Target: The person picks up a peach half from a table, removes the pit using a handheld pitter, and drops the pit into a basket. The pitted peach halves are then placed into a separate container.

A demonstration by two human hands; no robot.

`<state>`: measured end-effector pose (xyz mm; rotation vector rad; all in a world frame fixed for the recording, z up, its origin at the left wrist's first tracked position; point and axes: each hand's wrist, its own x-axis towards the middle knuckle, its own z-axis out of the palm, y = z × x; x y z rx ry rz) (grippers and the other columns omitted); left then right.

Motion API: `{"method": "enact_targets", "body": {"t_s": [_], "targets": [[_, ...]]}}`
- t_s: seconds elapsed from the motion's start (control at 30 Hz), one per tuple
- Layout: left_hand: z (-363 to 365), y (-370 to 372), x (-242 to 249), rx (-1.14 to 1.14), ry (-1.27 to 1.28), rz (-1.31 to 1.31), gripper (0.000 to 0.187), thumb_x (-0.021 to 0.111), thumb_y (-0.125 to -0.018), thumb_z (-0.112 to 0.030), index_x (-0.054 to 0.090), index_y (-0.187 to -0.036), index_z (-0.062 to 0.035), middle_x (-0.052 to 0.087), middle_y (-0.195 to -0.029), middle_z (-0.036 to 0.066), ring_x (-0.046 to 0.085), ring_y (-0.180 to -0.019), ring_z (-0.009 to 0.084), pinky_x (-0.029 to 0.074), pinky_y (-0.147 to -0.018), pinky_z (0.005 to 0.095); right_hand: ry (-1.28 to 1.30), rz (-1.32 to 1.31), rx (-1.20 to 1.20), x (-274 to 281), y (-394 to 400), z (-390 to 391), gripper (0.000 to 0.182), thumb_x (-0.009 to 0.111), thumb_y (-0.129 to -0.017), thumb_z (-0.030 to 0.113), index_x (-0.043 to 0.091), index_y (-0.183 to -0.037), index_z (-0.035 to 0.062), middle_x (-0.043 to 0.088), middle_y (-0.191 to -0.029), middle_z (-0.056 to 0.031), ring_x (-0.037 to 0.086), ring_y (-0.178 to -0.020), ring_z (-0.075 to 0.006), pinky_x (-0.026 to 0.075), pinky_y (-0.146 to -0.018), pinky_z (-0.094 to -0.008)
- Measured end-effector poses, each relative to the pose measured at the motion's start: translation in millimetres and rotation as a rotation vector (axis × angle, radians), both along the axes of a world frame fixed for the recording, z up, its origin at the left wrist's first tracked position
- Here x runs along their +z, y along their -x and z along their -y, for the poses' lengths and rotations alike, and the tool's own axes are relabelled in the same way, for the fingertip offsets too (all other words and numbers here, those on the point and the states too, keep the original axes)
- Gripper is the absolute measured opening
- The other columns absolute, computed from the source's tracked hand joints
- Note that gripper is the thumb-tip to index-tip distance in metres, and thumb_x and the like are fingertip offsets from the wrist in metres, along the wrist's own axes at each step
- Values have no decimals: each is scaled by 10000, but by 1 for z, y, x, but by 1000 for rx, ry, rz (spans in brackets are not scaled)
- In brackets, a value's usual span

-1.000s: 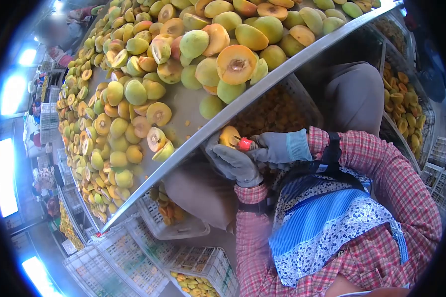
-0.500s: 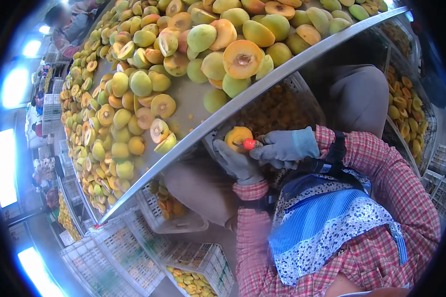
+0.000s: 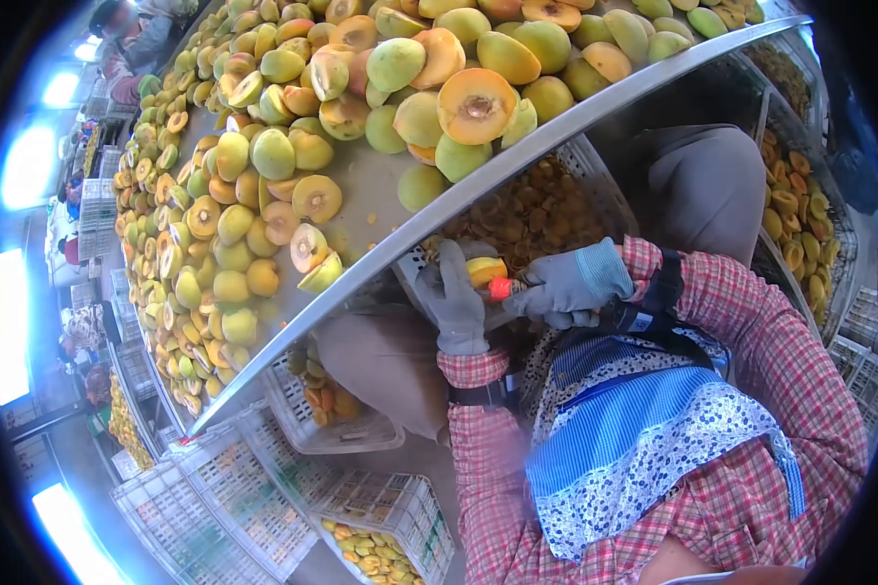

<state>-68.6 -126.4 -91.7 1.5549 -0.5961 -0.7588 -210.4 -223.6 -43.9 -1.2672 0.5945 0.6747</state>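
Note:
My left hand [image 3: 458, 304], in a grey glove, is closed around a yellow peach half [image 3: 487, 270] turned partly on its side. My right hand [image 3: 574, 284], gloved alike, grips a small hand tool with a red part [image 3: 503, 288] against the near side of the peach half. The tool's tip is hidden. Beneath both hands stands a crate [image 3: 610, 185] holding brownish pits and scraps [image 3: 546, 210].
A metal-edged table [image 3: 380, 255] bears a heap of halved peaches [image 3: 234, 224]. Below its edge are a white tub [image 3: 361, 436] with fruit and a crate [image 3: 429, 517] of peaches. More peach halves [image 3: 800, 219] lie at the right. Another person [image 3: 127, 58] sits across the table.
My left hand has shifted slightly left and its fingers now point more upward. The peach half has turned from showing its cut face to more side-on. The red-marked tool has moved slightly right.

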Motion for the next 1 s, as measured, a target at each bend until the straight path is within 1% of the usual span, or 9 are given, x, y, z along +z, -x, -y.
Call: {"method": "enact_targets", "body": {"t_s": [0.17,0.23,0.33,0.37,0.43,0.67,0.77,0.83,1.0], "targets": [[4,13,8,15,121,-122,468,356,-951,-291,607,-714,25,624,-673,108,568,-552,167,472,-556,242,-276,-58,-60,-10,4,1,348,457,-881,465,526,-784,138,472,-543,38,411,-379,-63,308,-329,-199],[9,16,10,7,68,-182,503,323,-954,-315,608,-722,28,624,-671,108,573,-552,176,475,-560,259,-858,4,-167,-23,8,4,260,444,-904,400,509,-774,184,428,-544,94,343,-385,-43,235,-339,-181],[13,14,7,-128,73,-301,530,309,-953,-337,609,-728,38,624,-672,110,586,-566,179,478,-567,271,-1318,-66,-290,-34,9,1,213,429,-919,345,502,-777,206,432,-555,117,327,-392,-35,223,-347,-178],[14,15,7,-129,75,-299,530,309,-953,-337,609,-728,38,624,-672,110,586,-566,179,478,-567,271,-1317,-64,-288,-28,10,2,213,429,-919,345,502,-777,206,432,-555,117,327,-392,-35,223,-347,-178],[16,18,10,-137,22,-189,533,312,-953,-333,608,-704,35,622,-664,109,593,-575,183,476,-564,263,-657,-77,-240,-11,10,6,225,459,-910,366,505,-789,182,433,-539,98,349,-387,-39,244,-345,-183],[29,21,-5,-130,110,-76,537,340,-946,-347,609,-665,22,622,-646,105,590,-559,171,476,-560,262,-773,61,-248,-33,24,11,281,520,-881,398,501,-825,124,415,-498,56,391,-375,-57,309,-336,-194],[40,25,-7,-89,58,-304,550,277,-935,-316,610,-672,34,608,-622,103,571,-560,162,461,-543,246,-866,99,-276,-43,23,14,248,515,-884,398,481,-875,153,418,-512,43,378,-365,-61,315,-330,-197],[45,27,-16,-31,98,92,554,288,-933,-350,603,-662,16,593,-596,86,559,-548,156,464,-543,249,-1160,94,-303,-55,24,13,196,497,-894,393,462,-919,202,413,-524,34,354,-354,-61,305,-326,-195],[44,27,-33,-167,228,-158,408,377,-927,-363,557,-868,-1,608,-666,105,575,-547,159,470,-530,231,-938,84,-308,-42,22,18,120,447,-914,364,460,-913,245,397,-536,38,313,-354,-50,282,-320,-186]]}}
